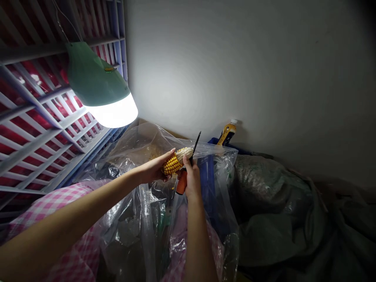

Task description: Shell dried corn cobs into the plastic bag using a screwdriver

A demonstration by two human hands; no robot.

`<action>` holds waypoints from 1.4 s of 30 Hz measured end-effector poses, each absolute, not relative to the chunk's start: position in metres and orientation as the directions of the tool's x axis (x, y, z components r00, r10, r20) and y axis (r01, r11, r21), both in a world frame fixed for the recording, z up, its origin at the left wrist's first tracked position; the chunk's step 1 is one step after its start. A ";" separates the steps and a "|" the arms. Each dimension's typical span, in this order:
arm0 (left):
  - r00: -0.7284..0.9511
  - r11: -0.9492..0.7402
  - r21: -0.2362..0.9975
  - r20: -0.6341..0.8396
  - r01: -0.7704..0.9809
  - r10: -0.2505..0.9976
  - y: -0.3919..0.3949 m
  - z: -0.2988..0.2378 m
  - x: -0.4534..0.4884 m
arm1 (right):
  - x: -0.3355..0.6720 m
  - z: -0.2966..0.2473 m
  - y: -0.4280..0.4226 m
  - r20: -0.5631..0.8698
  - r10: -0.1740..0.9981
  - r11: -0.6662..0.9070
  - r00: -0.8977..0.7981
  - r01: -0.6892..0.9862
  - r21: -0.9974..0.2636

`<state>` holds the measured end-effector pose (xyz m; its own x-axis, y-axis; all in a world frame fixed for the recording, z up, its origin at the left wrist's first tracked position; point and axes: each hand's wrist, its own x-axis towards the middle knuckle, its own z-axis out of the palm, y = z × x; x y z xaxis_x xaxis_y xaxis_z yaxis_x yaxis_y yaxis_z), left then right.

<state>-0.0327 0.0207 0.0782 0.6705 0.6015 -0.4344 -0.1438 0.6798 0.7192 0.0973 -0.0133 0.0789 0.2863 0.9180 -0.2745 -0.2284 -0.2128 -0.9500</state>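
Note:
My left hand (155, 167) is closed around the lower part of an ear of corn (173, 164). Yellow kernels cover its near end, while much of the far end shows pale bare cob. In my right hand (192, 176) is a screwdriver-like tool with an orange handle (181, 183) and a thin dark shaft (197, 143) pointing up and away. My right thumb lies against the bare part of the cob. Both hands are above a large clear plastic bag (126, 211), with some yellow kernels visible inside it.
A bright green-topped lamp (100, 82) hangs at the left from a slatted plastic crate (44, 105). Behind the bag, a yellow bottle (227, 133) leans near the pale wall (235, 58). A blue crate (208, 176) and dark sacks (276, 196) stand to the right.

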 end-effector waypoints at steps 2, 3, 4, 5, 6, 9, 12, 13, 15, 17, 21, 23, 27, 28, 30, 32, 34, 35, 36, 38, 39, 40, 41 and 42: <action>0.667 0.699 0.694 -0.440 -0.172 0.601 0.022 0.081 -0.034 | 0.096 0.077 -0.015 -0.230 0.945 -0.177 0.234 -0.229 -0.957; 0.662 0.703 0.688 -0.445 -0.180 0.604 0.022 0.082 -0.034 | 0.096 0.076 -0.016 -0.211 0.953 -0.161 0.216 -0.228 -0.960; 0.656 0.704 0.686 -0.448 -0.184 0.608 0.023 0.082 -0.034 | 0.096 0.075 -0.016 -0.195 0.960 -0.148 0.202 -0.224 -0.963; 0.651 0.703 0.686 -0.450 -0.186 0.611 0.023 0.083 -0.034 | 0.096 0.074 -0.016 -0.180 0.964 -0.137 0.197 -0.217 -0.967; 0.646 0.700 0.690 -0.450 -0.185 0.616 0.023 0.082 -0.034 | 0.095 0.073 -0.017 -0.170 0.965 -0.129 0.198 -0.205 -0.970; 0.589 0.658 0.730 -0.453 -0.185 0.669 0.022 0.080 -0.032 | 0.091 0.070 -0.017 -0.150 0.960 -0.118 0.234 -0.147 -0.982; 0.522 0.594 0.787 -0.441 -0.166 0.730 0.019 0.076 -0.029 | 0.086 0.066 -0.017 -0.143 0.945 -0.119 0.294 -0.099 -0.988; 0.512 0.580 0.801 -0.438 -0.152 0.739 0.019 0.075 -0.029 | 0.085 0.064 -0.017 -0.142 0.939 -0.119 0.312 -0.092 -0.989; 0.510 0.565 0.817 -0.438 -0.118 0.740 0.018 0.073 -0.027 | 0.083 0.062 -0.018 -0.142 0.929 -0.119 0.342 -0.087 -0.989; 0.501 0.558 0.824 -0.446 -0.092 0.741 0.019 0.071 -0.027 | 0.082 0.060 -0.018 -0.141 0.922 -0.117 0.361 -0.089 -0.989; 0.457 0.573 0.814 -0.476 -0.093 0.751 0.021 0.070 -0.025 | 0.080 0.061 -0.019 -0.163 0.904 -0.130 0.396 -0.108 -0.986; 0.422 0.596 0.793 -0.501 -0.126 0.756 0.022 0.070 -0.025 | 0.080 0.064 -0.018 -0.221 0.891 -0.171 0.397 -0.157 -0.973; 0.440 0.658 0.723 -0.530 -0.212 0.725 0.024 0.072 -0.027 | 0.081 0.071 -0.016 -0.339 0.883 -0.230 0.324 -0.330 -0.915; 0.470 0.665 0.710 -0.517 -0.232 0.716 0.025 0.074 -0.028 | 0.081 0.073 -0.016 -0.349 0.883 -0.227 0.314 -0.366 -0.902; 0.518 0.682 0.683 -0.497 -0.262 0.696 0.024 0.079 -0.029 | 0.084 0.076 -0.016 -0.358 0.881 -0.214 0.309 -0.413 -0.885; 0.534 0.704 0.643 -0.497 -0.303 0.684 0.024 0.082 -0.030 | 0.086 0.079 -0.016 -0.353 0.879 -0.201 0.321 -0.421 -0.884; 0.546 0.706 0.610 -0.476 -0.360 0.690 0.025 0.082 -0.029 | 0.087 0.080 -0.017 -0.330 0.874 -0.186 0.356 -0.381 -0.906; 0.552 0.702 0.600 -0.460 -0.385 0.696 0.025 0.081 -0.028 | 0.088 0.079 -0.017 -0.306 0.873 -0.176 0.379 -0.342 -0.923; 0.555 0.699 0.591 -0.450 -0.401 0.699 0.026 0.079 -0.027 | 0.087 0.079 -0.018 -0.280 0.872 -0.166 0.403 -0.294 -0.941; 0.546 0.705 0.577 -0.462 -0.413 0.699 0.027 0.075 -0.025 | 0.085 0.075 -0.018 -0.228 0.876 -0.158 0.426 -0.193 -0.968; 0.535 0.706 0.573 -0.473 -0.416 0.700 0.027 0.073 -0.024 | 0.084 0.074 -0.017 -0.203 0.880 -0.155 0.430 -0.144 -0.977; 0.529 0.706 0.570 -0.479 -0.420 0.701 0.027 0.071 -0.024 | 0.082 0.072 -0.017 -0.178 0.886 -0.151 0.428 -0.097 -0.984; 0.528 0.707 0.568 -0.481 -0.421 0.700 0.027 0.070 -0.023 | 0.080 0.071 -0.017 -0.154 0.892 -0.146 0.425 -0.052 -0.988; 0.528 0.709 0.567 -0.482 -0.420 0.699 0.026 0.070 -0.022 | 0.078 0.070 -0.017 -0.130 0.898 -0.140 0.421 -0.006 -0.990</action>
